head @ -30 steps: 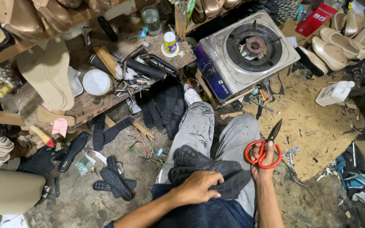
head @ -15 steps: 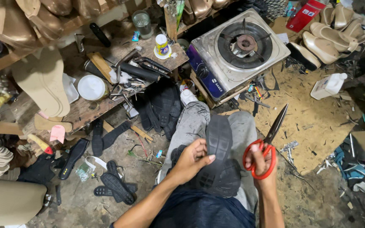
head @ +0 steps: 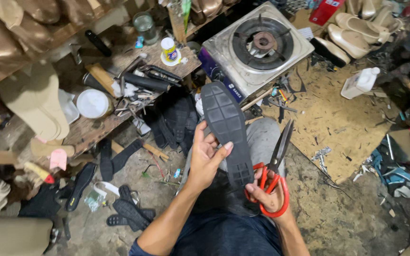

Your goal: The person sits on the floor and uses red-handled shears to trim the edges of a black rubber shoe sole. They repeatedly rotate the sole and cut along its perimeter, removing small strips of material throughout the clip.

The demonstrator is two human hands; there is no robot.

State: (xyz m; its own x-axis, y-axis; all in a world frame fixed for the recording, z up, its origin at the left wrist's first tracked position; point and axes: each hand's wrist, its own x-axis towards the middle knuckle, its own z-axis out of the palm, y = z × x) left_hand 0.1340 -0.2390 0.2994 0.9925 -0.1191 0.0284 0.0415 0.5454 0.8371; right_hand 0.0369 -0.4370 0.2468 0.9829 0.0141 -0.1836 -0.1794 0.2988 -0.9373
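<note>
One silver single-burner gas stove (head: 257,47) sits top centre, its near corner just past the raised sole's tip. One worn wooden workbench (head: 96,128) on the left, loaded with tools, one white round lid (head: 92,103), one small yellow-and-white pot (head: 168,49) and one glass jar (head: 145,26). One sheet of brown board (head: 338,118) lies on the floor to the right, mostly bare, with one white plastic bottle (head: 360,82) at its far edge. Three cream shoes (head: 352,28) top right.

One black rubber shoe sole (head: 228,130), tread side up, held upright over the lap, toe end pointing at the stove. Left hand (head: 205,159) is curled around its left edge near the middle, thumb across the tread, fingers behind. Right hand (head: 266,192) is closed through the loops of one pair of red-handled scissors (head: 274,166); blades nearly together, pointing up, just beside the sole's right edge, heel end touching the handles.

Several black sole pieces (head: 124,213) scattered on the floor lower left. Open room: right, over the board.
</note>
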